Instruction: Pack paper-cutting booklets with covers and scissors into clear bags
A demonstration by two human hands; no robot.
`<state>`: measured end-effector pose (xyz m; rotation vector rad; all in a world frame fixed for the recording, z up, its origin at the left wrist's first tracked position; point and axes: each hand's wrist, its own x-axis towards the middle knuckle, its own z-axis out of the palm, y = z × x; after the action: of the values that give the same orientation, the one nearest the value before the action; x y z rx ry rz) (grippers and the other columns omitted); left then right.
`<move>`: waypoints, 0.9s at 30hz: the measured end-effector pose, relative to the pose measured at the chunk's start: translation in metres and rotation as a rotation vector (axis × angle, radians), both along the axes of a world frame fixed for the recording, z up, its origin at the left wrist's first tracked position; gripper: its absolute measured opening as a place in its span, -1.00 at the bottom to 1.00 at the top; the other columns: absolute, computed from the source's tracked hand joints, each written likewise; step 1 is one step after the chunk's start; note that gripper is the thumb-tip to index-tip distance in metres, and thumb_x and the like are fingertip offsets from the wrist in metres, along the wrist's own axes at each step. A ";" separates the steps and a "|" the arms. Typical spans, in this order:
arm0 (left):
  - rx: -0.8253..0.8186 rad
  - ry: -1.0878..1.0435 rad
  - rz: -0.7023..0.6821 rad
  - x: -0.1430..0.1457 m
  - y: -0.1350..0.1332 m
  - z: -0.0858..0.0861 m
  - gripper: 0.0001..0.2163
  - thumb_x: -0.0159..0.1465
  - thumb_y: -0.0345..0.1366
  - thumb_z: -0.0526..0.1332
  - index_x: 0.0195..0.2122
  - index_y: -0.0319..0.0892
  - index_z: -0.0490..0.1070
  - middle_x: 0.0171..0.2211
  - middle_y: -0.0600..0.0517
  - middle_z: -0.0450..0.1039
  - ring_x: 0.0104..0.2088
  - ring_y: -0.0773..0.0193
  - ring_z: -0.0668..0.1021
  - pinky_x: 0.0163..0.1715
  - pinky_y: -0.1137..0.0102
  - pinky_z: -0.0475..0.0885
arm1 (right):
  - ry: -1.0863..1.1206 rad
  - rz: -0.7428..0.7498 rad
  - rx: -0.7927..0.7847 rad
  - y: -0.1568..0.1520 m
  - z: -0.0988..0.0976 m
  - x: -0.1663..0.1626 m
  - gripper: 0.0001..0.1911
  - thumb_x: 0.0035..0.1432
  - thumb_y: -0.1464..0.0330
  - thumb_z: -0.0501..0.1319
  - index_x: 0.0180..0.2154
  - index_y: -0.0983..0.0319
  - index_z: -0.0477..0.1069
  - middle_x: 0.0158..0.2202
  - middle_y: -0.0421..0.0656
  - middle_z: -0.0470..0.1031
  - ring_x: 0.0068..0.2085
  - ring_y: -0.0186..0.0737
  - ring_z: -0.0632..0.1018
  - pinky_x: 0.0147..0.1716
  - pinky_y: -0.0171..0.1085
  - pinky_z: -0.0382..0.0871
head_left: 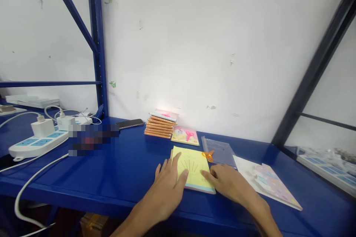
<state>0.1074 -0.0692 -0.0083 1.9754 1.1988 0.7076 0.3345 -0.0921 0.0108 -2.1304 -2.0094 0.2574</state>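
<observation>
A yellow booklet (193,164) with drawn lines lies flat on the blue shelf (125,170) in front of me. My left hand (169,185) rests on its left edge with fingers stretched out and slightly apart. My right hand (226,183) lies on the booklet's right edge, fingers extended toward the page. Small orange scissors (208,155) sit at the booklet's top right corner, just beyond my right fingertips. Neither hand holds anything.
A clear plastic sleeve (221,150) and a pastel printed sheet (268,183) lie to the right. A stack of orange-edged packs (160,126), a pink-scissors pack (185,135) and a phone (129,123) sit by the wall. Power strip (36,142) with chargers and cables lies left.
</observation>
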 end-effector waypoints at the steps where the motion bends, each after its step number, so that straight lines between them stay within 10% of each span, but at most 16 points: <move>1: -0.065 -0.125 -0.031 -0.003 0.004 0.004 -0.39 0.41 0.03 -0.02 0.44 -0.05 0.03 0.43 -0.18 0.17 0.44 -0.13 0.16 0.39 -0.08 -0.07 | -0.021 0.000 0.008 0.000 -0.001 -0.001 -0.51 0.38 0.08 0.02 -0.55 0.16 0.27 -0.40 -0.01 0.60 -0.33 0.00 0.59 -0.41 -0.19 0.17; 8: -0.545 -0.830 -0.012 -0.028 0.022 0.035 -0.42 0.28 -0.24 0.19 0.31 -0.16 0.11 0.11 -0.24 0.52 0.05 0.06 0.62 0.18 0.13 0.36 | -0.041 -0.018 -0.028 0.007 -0.004 0.002 -0.51 0.40 0.06 -0.03 -0.52 0.15 0.25 -0.42 -0.06 0.58 -0.38 -0.04 0.53 -0.43 -0.18 0.05; 18: -0.721 -0.964 0.131 -0.034 0.031 0.039 -0.38 0.16 -0.37 0.24 0.29 -0.18 0.26 0.17 -0.29 0.32 0.37 -0.17 0.24 0.24 -0.01 0.30 | -0.044 -0.045 -0.050 0.001 0.003 -0.002 -0.50 0.41 0.05 -0.04 -0.53 0.15 0.17 -0.44 -0.10 0.53 -0.39 -0.07 0.51 -0.45 -0.22 0.02; 27: -0.932 -1.030 0.035 -0.035 0.038 0.035 -0.37 0.15 -0.35 0.23 0.26 -0.35 0.16 0.15 -0.42 0.39 0.07 -0.06 0.60 0.05 0.19 0.47 | -0.036 -0.026 -0.044 0.004 -0.002 0.001 -0.50 0.40 0.04 -0.05 -0.53 0.14 0.18 -0.46 -0.12 0.49 -0.43 -0.10 0.45 -0.47 -0.21 0.01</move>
<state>0.0719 -0.0311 0.0270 0.6340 0.6776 0.8095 0.3359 -0.0882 0.0091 -2.2018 -2.0115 0.2638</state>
